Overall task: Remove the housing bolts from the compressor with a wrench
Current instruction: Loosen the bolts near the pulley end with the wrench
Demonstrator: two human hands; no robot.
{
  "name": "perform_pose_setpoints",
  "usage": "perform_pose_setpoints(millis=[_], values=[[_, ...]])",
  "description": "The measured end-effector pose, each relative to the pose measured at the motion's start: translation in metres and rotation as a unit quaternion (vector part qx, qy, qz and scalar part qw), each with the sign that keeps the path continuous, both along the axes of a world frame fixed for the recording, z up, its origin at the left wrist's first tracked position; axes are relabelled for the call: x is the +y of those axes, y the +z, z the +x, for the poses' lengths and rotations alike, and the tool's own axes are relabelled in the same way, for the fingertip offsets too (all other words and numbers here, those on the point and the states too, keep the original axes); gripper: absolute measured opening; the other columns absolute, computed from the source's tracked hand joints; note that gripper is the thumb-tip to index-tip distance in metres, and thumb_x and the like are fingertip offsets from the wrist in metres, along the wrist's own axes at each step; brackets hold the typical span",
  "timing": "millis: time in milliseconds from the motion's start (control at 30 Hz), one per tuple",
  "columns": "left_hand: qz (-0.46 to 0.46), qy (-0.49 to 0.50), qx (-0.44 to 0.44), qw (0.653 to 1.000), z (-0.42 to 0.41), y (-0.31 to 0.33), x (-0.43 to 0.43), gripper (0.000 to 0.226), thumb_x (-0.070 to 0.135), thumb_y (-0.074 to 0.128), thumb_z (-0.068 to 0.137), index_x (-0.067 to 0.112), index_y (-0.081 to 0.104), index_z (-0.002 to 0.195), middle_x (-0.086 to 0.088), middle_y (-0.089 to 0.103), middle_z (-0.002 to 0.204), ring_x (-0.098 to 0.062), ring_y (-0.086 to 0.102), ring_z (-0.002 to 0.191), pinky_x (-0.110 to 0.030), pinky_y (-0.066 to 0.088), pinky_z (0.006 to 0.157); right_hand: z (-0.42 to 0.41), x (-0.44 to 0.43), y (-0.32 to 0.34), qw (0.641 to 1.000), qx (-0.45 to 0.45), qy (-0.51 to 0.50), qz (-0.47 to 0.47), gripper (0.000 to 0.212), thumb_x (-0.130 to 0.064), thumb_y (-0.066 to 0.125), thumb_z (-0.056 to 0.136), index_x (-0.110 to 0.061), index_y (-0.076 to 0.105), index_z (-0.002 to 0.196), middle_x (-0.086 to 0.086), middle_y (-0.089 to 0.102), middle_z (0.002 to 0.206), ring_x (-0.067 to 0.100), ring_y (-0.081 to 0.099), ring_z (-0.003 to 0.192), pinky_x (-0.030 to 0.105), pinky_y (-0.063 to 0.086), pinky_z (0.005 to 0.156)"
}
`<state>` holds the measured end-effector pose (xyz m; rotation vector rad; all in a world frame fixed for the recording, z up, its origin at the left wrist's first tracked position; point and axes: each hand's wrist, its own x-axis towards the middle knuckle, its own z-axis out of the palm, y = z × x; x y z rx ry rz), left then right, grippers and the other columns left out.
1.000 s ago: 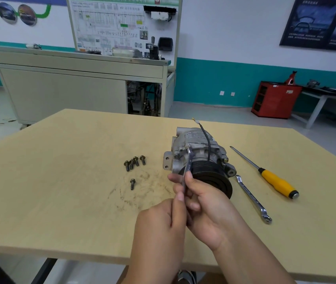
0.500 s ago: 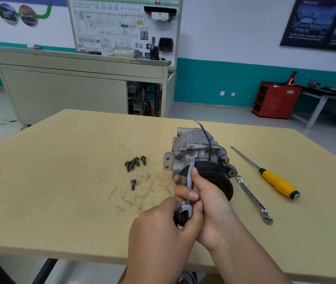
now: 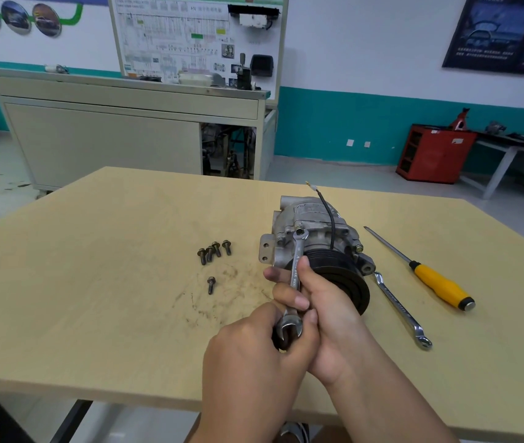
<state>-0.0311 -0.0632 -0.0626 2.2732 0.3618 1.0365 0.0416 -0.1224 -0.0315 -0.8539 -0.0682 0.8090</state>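
Since a second ago: the wrench [image 3: 296, 270] sits lower in the grip, and its open end, hidden then, now shows between the hands. The ring end is on a top bolt [image 3: 299, 232] of the compressor [image 3: 315, 225]. Likely a fresh bite, turn about to start.

Compressor is right of table [image 3: 94, 282] centre, with five loose bolts [image 3: 214, 251] lying to its left.

Right hand [image 3: 327, 308]: fingers curled round the shaft, thumb up along it. Left hand [image 3: 248, 353]: pinches the open end.
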Motion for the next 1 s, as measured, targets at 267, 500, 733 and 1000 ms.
perform_pose_setpoints(millis=[267,500,733,1000], values=[[0.014,0.005,-0.010,1.000,0.001,0.000,0.001,0.039,0.060,0.047,0.067,0.039,0.021,0.047,0.007,0.032,0.037,-0.002,0.037,0.038,-0.012,0.020,0.034,0.000,0.001,0.001,0.999,0.025,0.001,0.021,0.068,-0.044,0.033,0.099,-0.004,0.072,0.060,-0.006,0.030,0.039,0.008,0.034,0.030,0.017,0.039,0.035],[0.012,-0.001,-0.016,1.000,0.002,-0.003,0.002,0.037,0.059,0.048,0.067,0.042,0.023,0.047,0.009,0.034,0.038,-0.001,0.034,0.037,-0.010,0.021,0.035,-0.001,0.001,0.001,1.000,0.007,-0.002,0.014,0.068,-0.044,0.033,0.098,-0.006,0.072,0.058,-0.006,0.029,0.039,0.007,0.033,0.031,0.017,0.039,0.035],[-0.009,-0.025,-0.014,1.000,0.003,-0.002,0.002,0.037,0.061,0.045,0.069,0.041,0.025,0.045,0.015,0.044,0.045,-0.002,0.041,0.041,-0.014,0.027,0.036,0.000,0.001,0.005,1.000,0.001,0.001,-0.013,0.070,-0.045,0.032,0.099,-0.005,0.072,0.058,-0.006,0.031,0.039,0.007,0.033,0.033,0.017,0.039,0.036],[0.034,0.007,0.066,0.997,0.004,0.004,-0.001,0.044,0.068,0.014,0.072,0.031,0.030,0.055,0.004,0.035,0.042,-0.013,0.035,0.041,-0.021,0.019,0.039,0.001,-0.004,0.012,0.997,-0.025,0.027,-0.070,0.063,-0.043,0.032,0.100,0.002,0.070,0.076,-0.005,0.034,0.042,0.007,0.033,0.035,0.015,0.040,0.039]])
